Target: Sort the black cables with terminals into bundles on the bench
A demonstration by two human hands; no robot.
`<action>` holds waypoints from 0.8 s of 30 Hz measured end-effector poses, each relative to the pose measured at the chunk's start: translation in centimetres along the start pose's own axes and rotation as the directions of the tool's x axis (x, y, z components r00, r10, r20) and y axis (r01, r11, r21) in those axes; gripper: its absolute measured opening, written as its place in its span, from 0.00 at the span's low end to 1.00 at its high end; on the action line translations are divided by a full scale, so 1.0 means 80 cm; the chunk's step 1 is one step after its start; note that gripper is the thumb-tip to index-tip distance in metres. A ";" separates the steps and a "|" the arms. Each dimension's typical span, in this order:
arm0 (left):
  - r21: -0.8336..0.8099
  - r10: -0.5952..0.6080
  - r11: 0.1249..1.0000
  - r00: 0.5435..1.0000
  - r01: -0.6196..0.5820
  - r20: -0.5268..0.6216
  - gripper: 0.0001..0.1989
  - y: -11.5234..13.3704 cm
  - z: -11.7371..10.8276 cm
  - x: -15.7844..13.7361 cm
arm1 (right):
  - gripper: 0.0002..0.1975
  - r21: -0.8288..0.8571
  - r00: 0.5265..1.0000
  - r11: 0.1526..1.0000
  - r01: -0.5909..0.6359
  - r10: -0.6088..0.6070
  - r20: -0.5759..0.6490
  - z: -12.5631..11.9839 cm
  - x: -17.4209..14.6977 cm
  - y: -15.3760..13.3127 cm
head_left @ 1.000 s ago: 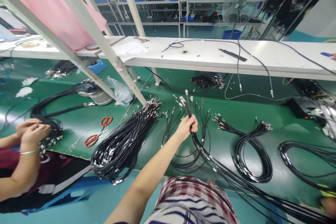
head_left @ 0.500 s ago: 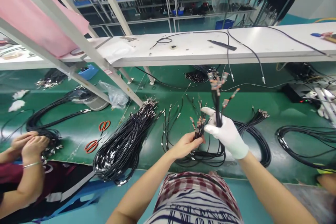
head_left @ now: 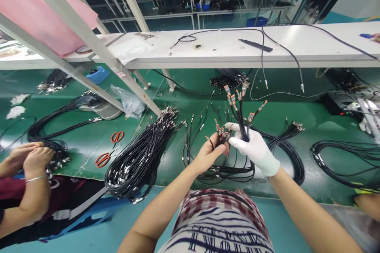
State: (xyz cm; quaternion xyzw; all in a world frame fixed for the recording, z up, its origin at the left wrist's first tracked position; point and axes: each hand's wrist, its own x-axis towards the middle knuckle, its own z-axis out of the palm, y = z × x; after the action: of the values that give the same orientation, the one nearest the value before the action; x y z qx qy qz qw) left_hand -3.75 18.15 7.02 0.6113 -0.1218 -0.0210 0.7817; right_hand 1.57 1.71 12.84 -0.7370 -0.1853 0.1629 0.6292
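- Now we grip a fan of black cables [head_left: 242, 120] in our gloved right hand [head_left: 255, 150], fingers closed around them, so the connector ends stand upward above the fist.
- Our bare left hand [head_left: 209, 153] is pinched shut on a smaller cable bunch [head_left: 220, 134], just beside the right hand and touching it at the fingertips.
- Below both hands the cables drop into loops [head_left: 228, 172] lying on the green table [head_left: 314, 126], close to our checked clothing.
- To the left on the table lies a thick cable bundle [head_left: 139, 158], and beyond it two pairs of orange scissors [head_left: 108, 148].
- To the right rests another coil [head_left: 292, 158], well apart from a further coil [head_left: 341, 162] near the edge.
- At the far left a co-worker's hands [head_left: 26, 156] are held together over more cables.
- Behind, a white shelf [head_left: 225, 53] carries loose leads and a dark tool [head_left: 255, 45].
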 end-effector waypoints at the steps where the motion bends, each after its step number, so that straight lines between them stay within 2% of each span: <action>1: -0.014 -0.018 1.000 1.000 0.018 0.007 0.22 0.002 0.000 0.002 | 0.26 0.016 1.000 1.000 -0.001 0.001 -0.017 -0.002 -0.001 0.000; 5: -0.032 -0.109 0.993 0.993 0.111 0.051 0.21 0.007 0.003 0.009 | 0.26 0.091 0.998 0.996 0.005 0.001 -0.062 -0.004 -0.002 -0.002; 10: 0.004 -0.106 0.994 0.994 0.106 -0.011 0.14 0.008 0.009 0.014 | 0.23 0.081 0.998 0.996 -0.045 0.048 -0.034 0.002 0.001 -0.004; 13: -0.034 -0.137 0.990 0.990 0.138 0.023 0.10 0.008 0.011 0.017 | 0.22 0.081 0.996 0.995 -0.062 0.066 -0.052 0.003 0.004 -0.003; 16: -0.069 -0.115 0.990 0.991 0.120 0.071 0.17 0.009 0.011 0.019 | 0.20 0.066 0.998 0.997 -0.040 0.044 -0.054 0.000 0.005 0.000; 19: 0.009 -0.081 0.997 0.993 0.080 0.084 0.22 0.015 0.008 0.017 | 0.20 0.078 1.000 0.997 -0.002 0.003 -0.015 -0.005 0.004 0.003; 24: 0.192 -0.177 0.966 0.984 0.170 0.018 0.20 0.034 0.005 0.014 | 0.23 0.245 0.996 0.967 0.075 -0.084 0.030 -0.013 0.004 0.003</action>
State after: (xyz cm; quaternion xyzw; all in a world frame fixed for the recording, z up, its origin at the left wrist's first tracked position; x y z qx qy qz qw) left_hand -3.07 18.27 9.94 0.6909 -0.0829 -0.0884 0.7127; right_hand 2.42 0.90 12.74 -0.6426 -0.2057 0.1737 0.7173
